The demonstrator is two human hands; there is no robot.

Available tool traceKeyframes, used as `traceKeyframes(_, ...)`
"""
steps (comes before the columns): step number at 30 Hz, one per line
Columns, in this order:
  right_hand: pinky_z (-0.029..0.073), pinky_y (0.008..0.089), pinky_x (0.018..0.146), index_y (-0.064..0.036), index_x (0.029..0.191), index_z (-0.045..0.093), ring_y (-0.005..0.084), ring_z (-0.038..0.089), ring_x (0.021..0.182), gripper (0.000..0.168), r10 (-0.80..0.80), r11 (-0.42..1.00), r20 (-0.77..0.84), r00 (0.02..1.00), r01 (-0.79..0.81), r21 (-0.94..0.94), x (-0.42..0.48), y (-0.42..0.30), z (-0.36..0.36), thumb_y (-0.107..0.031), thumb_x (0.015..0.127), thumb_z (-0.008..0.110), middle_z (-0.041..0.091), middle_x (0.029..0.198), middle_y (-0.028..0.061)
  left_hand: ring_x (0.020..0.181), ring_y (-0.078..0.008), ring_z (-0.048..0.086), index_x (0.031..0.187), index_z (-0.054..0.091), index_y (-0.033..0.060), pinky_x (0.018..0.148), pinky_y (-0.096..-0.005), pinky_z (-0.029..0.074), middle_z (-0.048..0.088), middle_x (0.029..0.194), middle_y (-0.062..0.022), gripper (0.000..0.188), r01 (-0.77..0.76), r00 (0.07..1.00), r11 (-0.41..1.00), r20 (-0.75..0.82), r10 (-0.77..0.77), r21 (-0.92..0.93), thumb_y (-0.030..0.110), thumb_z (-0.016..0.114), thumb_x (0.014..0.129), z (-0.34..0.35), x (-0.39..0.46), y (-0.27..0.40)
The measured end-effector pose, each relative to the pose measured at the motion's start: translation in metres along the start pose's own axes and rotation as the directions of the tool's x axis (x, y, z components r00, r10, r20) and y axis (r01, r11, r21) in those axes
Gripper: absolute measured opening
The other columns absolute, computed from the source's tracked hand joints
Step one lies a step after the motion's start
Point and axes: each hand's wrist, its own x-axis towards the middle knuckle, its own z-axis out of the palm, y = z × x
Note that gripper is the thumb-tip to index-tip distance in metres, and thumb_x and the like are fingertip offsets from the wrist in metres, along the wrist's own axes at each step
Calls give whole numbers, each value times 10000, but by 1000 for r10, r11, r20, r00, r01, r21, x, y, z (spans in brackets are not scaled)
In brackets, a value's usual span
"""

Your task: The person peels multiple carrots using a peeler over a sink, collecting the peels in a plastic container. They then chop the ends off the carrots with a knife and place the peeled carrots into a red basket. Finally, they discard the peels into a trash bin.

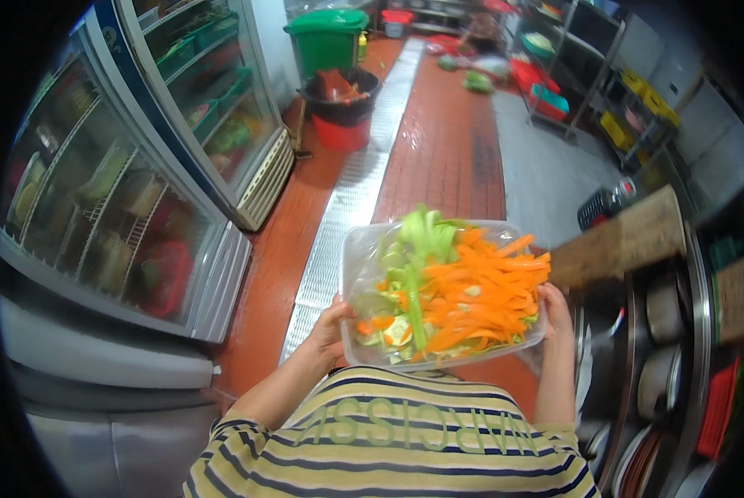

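Observation:
Between my hands, in front of my chest, is a clear plastic tub (446,366) of cut vegetables. My left hand (331,327) grips its left wall, and my right hand (555,311) holds the right wall near the back of the fingers' reach. Orange carrot peelings or strips (477,292) heap up over the right half. Pale green strips (426,233) rise at the far side, and a longer green piece (415,305) lies across the middle. A few pale slices and orange bits sit at the near left. The bottom of the tub is hidden by its contents.
Glass-door refrigerators (222,187) line the left. Ahead are a black-lined red bin (342,124), a green lidded bin (325,43) and a metal drain grating (359,187). A wooden board (627,236) juts in from the right above shelves with pots (658,380). Far off, a blurred person (481,31) is low among vegetables.

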Motion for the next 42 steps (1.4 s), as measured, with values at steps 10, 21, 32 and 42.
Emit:
traceKeyframes(10,393,238,575,-72,1065,548,110,510,691,231,150,975,95,984,-132,-178,338,-75,117,-166,855,523,558,858,33,1101,-323,472,1259,357,-5,970,-456,367,471,1212,-172,697,-436,877,900,-229,422,-9,131,571,610,31,141,146)
traceKeyframes(21,365,230,381,-120,699,540,126,489,481,106,215,839,-728,651,-505,-203,495,-50,-98,-188,770,582,530,618,-1,1088,-327,470,1274,263,166,854,-528,450,429,1196,-124,710,-625,695,781,-443,566,18,61,555,635,-43,380,328)
traceKeyframes(32,342,193,365,-95,663,476,108,446,458,132,334,878,-736,588,-478,17,656,-88,-165,-137,787,462,485,563,18,1118,-346,418,1192,277,228,863,-622,384,373,1217,-98,676,-735,457,677,-706,541,42,16,548,609,-84,606,479)
traceKeyframes(42,311,187,408,-94,894,555,41,408,493,144,-10,519,-188,982,-156,-841,1183,-195,87,-227,838,552,516,648,-26,1103,-344,427,1268,211,251,836,-614,404,354,1236,-118,778,-761,186,611,-828,529,220,0,571,626,-72,767,608)
